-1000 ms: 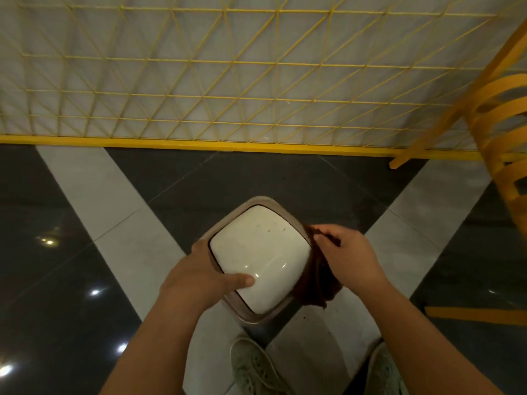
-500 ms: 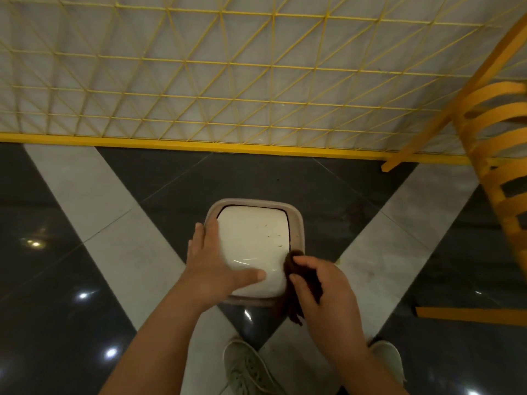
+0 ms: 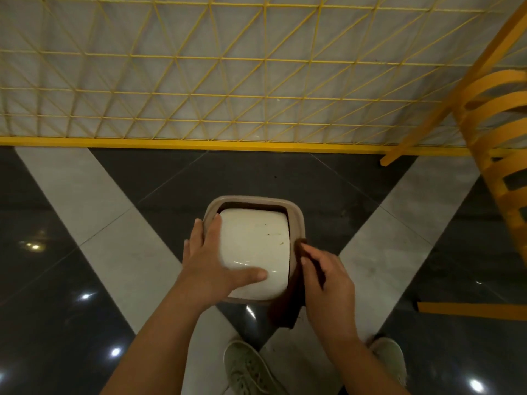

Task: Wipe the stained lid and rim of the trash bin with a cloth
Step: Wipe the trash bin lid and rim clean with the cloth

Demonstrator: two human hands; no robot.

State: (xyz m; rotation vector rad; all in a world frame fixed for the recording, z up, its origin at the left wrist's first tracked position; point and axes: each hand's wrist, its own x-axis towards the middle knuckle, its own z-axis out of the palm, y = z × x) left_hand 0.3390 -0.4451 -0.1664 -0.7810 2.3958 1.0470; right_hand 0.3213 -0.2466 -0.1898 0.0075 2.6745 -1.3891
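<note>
A small trash bin stands on the floor with a white lid point(image 3: 256, 246) set inside a beige rim point(image 3: 298, 220). A few dark specks mark the lid's right half. My left hand point(image 3: 209, 263) lies flat on the lid's left side, fingers over the left rim and thumb stretched across the near part of the lid. My right hand point(image 3: 325, 283) pinches a dark brown cloth point(image 3: 288, 306) against the rim's right edge; the cloth hangs down the bin's near right side. The bin's body is hidden below the lid.
A yellow wire-mesh fence point(image 3: 199, 89) with a yellow base bar runs across the back. A yellow slatted structure point(image 3: 502, 132) stands at the right. A yellow strip point(image 3: 470, 310) lies on the floor to the right. My shoes point(image 3: 248, 369) are just behind the bin.
The bin has been turned from a diagonal to a square position. My right hand with the cloth slid from the far right corner toward the near right side, then a little back along the right rim.
</note>
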